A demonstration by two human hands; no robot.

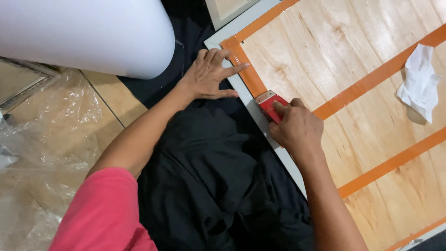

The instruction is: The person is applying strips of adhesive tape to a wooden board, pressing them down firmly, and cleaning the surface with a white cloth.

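A plywood panel [353, 79] in a white frame [253, 109] lies flat, crossed by strips of orange tape [371, 79]. My right hand [295, 128] grips a small red scraper [273, 105], its blade pressed on the orange tape along the frame's left edge. My left hand [211, 74] rests flat on the panel's corner, fingers spread, fingertips touching the orange tape [239, 58] near the corner.
A crumpled white tissue [420, 83] lies on the panel at right. A large white roll [88, 35] lies at upper left. Clear plastic sheeting [46, 139] covers the tiled floor at left. Black cloth [204, 186] lies in front of the frame.
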